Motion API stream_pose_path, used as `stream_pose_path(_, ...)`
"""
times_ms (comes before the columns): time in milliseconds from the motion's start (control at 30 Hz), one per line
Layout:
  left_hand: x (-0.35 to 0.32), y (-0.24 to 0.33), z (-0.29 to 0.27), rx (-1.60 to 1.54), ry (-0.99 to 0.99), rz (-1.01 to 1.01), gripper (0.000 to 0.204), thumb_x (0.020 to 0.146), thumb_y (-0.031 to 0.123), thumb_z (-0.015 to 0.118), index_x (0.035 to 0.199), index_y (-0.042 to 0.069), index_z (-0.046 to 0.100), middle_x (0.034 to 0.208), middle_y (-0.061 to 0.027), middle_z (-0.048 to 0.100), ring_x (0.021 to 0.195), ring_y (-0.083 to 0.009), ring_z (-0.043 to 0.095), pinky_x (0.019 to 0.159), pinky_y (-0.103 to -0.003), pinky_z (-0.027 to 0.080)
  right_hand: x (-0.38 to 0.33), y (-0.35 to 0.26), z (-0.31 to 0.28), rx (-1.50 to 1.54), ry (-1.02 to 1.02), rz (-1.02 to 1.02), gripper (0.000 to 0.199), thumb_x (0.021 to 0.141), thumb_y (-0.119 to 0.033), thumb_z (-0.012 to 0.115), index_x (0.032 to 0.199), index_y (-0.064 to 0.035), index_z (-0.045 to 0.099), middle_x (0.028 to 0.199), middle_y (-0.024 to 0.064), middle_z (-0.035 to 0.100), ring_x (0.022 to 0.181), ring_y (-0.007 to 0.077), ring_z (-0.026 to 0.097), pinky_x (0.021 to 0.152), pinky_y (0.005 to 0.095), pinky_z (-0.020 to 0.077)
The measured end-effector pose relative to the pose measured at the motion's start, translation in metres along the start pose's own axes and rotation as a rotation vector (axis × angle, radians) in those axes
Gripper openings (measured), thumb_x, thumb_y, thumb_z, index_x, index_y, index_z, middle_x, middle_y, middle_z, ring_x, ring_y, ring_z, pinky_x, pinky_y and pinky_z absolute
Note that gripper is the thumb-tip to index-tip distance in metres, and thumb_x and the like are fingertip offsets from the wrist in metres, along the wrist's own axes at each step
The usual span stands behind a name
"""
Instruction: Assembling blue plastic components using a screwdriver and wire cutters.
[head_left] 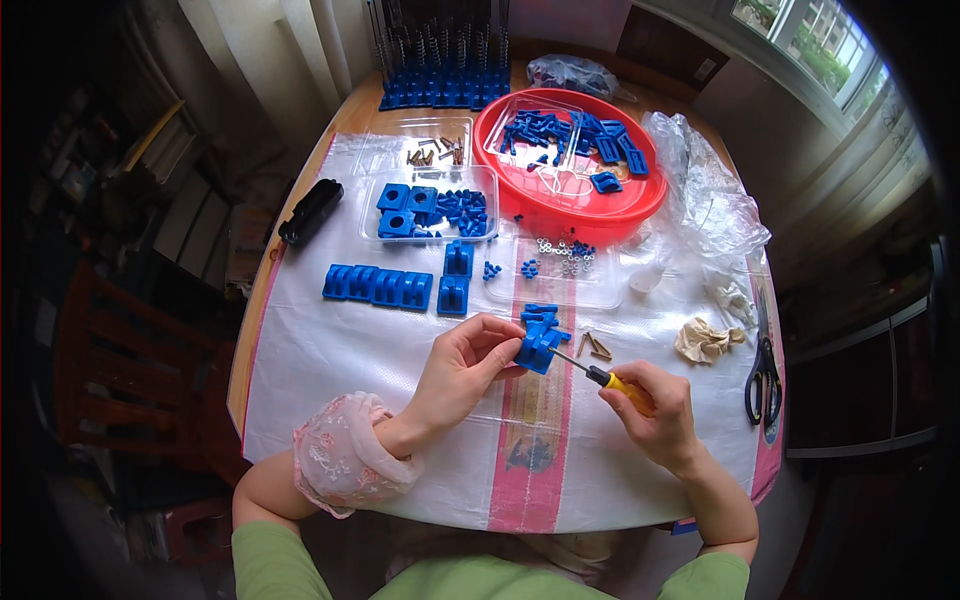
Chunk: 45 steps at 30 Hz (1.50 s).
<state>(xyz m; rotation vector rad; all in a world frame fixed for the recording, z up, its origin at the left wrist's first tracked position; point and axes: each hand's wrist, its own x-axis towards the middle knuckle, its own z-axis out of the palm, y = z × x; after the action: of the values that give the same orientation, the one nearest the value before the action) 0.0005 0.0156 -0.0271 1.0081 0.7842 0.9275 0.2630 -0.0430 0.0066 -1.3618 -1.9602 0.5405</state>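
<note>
My left hand (pixel 470 362) pinches a small blue plastic bracket (pixel 537 354) at its left side, just above the covered table. In my right hand (pixel 655 410) is a screwdriver (pixel 632 393) with a yellow and black handle. Its shaft points up and left, and the tip meets the right side of the bracket. Several small blue plastic pieces (pixel 541 313) lie right behind the bracket; whether they are joined to it I cannot tell. A few brass-coloured screws (pixel 599 347) rest on the cover to the right. Left of my hands stands a row of similar blue brackets (pixel 377 286).
Behind are a clear box (pixel 430 206) of blue parts, a clear tray of screws (pixel 436 152) and a red basin (pixel 620 212). Black scissors (pixel 764 385) and a crumpled tan cloth (pixel 709 341) lie right. A black case (pixel 312 211) sits left, plastic bags (pixel 700 190) back right.
</note>
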Motion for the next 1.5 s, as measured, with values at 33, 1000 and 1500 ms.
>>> stream_pose_path(33,-0.0007,0.0008,0.0001,0.001,0.008,-0.006,0.014,0.104,0.011,0.06,0.115,0.004,0.063,0.109,-0.005,0.071,0.102,-0.0123,0.069,0.091,-0.03,0.06,0.0006,-0.0011,-0.0001,0.0,0.0,-0.004,0.02,0.085,-0.012,0.081,0.096,-0.0023,0.067,0.08,0.0119,0.07,0.064,0.0258,0.069,0.055,0.033,0.0515)
stream_pose_path(1000,0.0002,0.0008,-0.0039,-0.054,-0.011,-0.01,0.012,0.103,0.014,0.062,0.111,0.006,0.063,0.107,-0.0036,0.071,0.102,-0.0119,0.068,0.095,-0.033,0.058,0.002,-0.0023,-0.0028,-0.041,0.068,-0.067,0.02,0.084,-0.012,0.081,0.095,-0.0026,0.067,0.079,0.0116,0.07,0.063,0.0254,0.069,0.054,0.0331,0.0508)
stream_pose_path(1500,0.0033,0.0046,-0.0066,-0.075,-0.11,-0.052,0.011,0.103,0.014,0.062,0.11,0.006,0.063,0.106,-0.0043,0.07,0.1,-0.0121,0.068,0.092,-0.032,0.059,0.0061,-0.0023,-0.0078,-0.175,0.167,-0.25,0.032,0.068,-0.002,0.088,0.095,-0.0034,0.07,0.076,0.0086,0.063,0.067,0.0233,0.063,0.057,0.034,0.0467)
